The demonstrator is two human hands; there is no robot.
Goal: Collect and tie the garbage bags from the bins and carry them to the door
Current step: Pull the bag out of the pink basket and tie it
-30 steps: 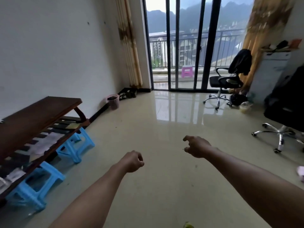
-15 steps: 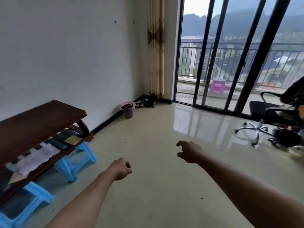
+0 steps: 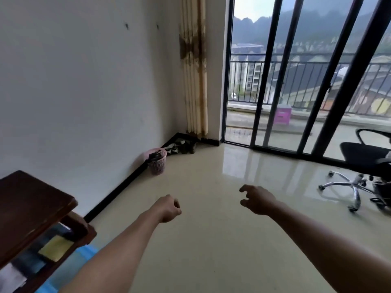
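A small pink mesh bin (image 3: 157, 166) stands on the floor against the left wall, near the corner. A dark garbage bag (image 3: 155, 155) lines it and shows at its rim. Both my arms reach forward over the floor, well short of the bin. My left hand (image 3: 168, 208) is curled into a fist and holds nothing. My right hand (image 3: 257, 199) hangs with loosely curled fingers, also holding nothing.
A dark wooden bench (image 3: 31, 208) with a slatted lower shelf stands at the left, a blue stool (image 3: 82, 253) under it. Shoes (image 3: 182, 145) lie in the corner by a curtain (image 3: 194, 66). Glass balcony doors (image 3: 296, 81) fill the back. A black office chair (image 3: 364, 166) stands at the right.
The view has moved forward and turned left, so the pink bin is nearer and more central. Both hands stay out in front, holding nothing.
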